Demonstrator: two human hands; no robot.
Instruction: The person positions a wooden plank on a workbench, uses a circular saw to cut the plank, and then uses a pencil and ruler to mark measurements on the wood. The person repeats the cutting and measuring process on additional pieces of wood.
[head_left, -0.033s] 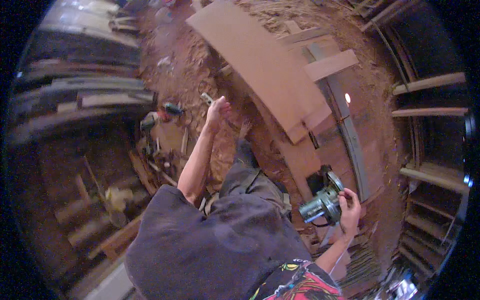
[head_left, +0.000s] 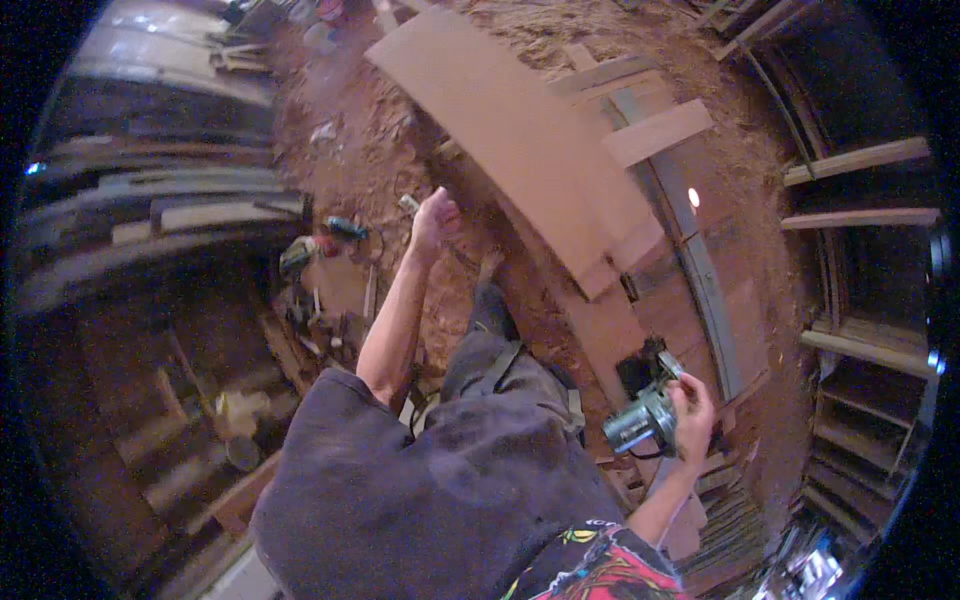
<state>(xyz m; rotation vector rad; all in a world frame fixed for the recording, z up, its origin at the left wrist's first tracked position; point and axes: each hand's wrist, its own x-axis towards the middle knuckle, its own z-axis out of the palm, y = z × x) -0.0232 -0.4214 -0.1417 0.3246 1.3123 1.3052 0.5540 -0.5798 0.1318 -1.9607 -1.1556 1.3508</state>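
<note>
My right hand is wrapped round the top of a teal circular saw, at the near end of the low wooden work surface. The saw's cylindrical motor housing points left; the hand hides part of its far side. Out in front of me, my left hand is held with its fingers curled in. A small pale object shows beside that hand; I cannot tell whether it is held or lies on the ground behind. A wide wooden board lies slanted across the work surface, ahead of both hands.
A short plank lies by the board, with a long grey metal-like strip along the right. Another teal power tool is on the shaving-strewn ground at left. Stacked timber fills the left; wooden racks stand right.
The circular saw has turned slightly in my right hand, so its round plate shows more edge-on. The view has shifted a little; my left hand stays nearly in place.
</note>
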